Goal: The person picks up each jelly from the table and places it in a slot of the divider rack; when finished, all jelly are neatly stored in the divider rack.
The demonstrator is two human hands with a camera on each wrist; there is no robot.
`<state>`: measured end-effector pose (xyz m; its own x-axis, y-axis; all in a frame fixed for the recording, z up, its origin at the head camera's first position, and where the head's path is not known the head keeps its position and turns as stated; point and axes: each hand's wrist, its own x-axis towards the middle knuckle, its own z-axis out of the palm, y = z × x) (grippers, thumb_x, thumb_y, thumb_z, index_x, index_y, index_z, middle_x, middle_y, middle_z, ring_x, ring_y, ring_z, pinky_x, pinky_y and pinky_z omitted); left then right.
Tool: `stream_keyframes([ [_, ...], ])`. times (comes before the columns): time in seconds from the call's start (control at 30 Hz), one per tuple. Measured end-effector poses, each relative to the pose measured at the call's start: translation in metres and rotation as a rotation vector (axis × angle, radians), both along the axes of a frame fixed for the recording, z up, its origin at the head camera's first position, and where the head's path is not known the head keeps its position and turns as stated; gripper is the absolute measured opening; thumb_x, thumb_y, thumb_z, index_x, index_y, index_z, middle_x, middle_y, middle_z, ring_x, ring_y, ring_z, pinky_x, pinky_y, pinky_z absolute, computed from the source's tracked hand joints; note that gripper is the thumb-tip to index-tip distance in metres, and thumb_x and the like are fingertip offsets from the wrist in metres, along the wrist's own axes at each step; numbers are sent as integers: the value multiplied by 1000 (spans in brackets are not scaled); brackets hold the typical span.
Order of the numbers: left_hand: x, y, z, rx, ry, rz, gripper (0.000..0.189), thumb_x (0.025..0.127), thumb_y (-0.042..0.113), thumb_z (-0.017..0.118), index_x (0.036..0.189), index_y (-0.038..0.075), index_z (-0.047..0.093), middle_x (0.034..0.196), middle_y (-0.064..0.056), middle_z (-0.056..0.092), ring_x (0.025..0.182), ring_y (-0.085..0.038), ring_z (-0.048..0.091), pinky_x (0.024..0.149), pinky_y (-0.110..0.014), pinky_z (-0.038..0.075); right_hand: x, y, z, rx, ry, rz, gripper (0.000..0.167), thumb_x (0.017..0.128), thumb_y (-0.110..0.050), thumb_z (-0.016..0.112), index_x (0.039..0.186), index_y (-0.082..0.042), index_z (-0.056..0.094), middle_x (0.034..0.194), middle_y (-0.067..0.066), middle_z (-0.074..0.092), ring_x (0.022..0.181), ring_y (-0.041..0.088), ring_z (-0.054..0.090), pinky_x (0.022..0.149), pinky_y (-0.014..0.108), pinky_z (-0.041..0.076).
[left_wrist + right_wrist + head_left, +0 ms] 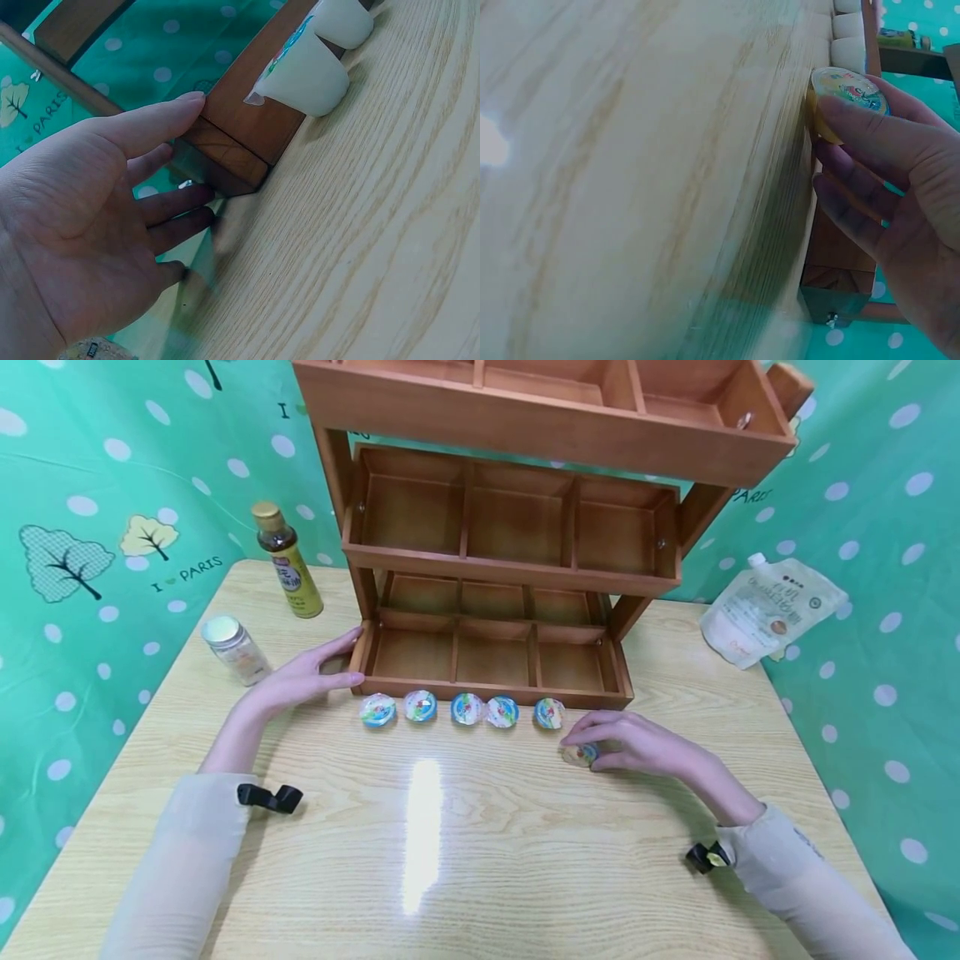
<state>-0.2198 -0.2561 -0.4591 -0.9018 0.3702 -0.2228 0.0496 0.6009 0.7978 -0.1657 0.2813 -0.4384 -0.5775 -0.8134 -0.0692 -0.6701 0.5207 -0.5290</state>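
My right hand (637,743) pinches a small sealed jelly cup (579,754) between thumb and fingers, low over the table. In the right wrist view this jelly cup (851,91) has a yellowish body and a printed lid. My left hand (303,677) rests against the left end of a brown wooden tiered rack (487,691). The left wrist view shows the thumb touching the rack's front corner, the other fingers loosely extended beside it. Several similar jelly cups (467,709) stand in a row along the rack's front edge; those near the left hand (90,217) have white bodies (307,75).
Left of the rack stand a dark bottle with a yellow label (292,564) and a white-lidded jar (236,650). A white spouted pouch (772,610) leans at the right against a green dotted cloth (900,710). Light wood tabletop (540,860) spreads in front.
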Motion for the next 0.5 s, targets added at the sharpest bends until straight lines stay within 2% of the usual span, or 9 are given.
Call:
stream_keyframes([
  [0.23, 0, 0, -1, -11, -2, -10, 84, 100, 50, 63, 166, 36, 13, 175, -6, 14, 161, -39, 13, 126, -68, 18, 0, 1, 3, -25, -62, -45, 50, 87, -18, 83, 135, -20, 69, 132, -6, 72, 122, 13, 67, 103, 37, 57],
  [0.5, 1, -2, 0, -19, 0, -8, 84, 100, 50, 63, 166, 37, 14, 175, -7, 15, 161, -39, 15, 125, -68, 19, -6, 4, 6, -157, -133, -139, 49, 84, -21, 87, 131, -16, 72, 127, 1, 75, 101, 5, 71, 90, 40, 62],
])
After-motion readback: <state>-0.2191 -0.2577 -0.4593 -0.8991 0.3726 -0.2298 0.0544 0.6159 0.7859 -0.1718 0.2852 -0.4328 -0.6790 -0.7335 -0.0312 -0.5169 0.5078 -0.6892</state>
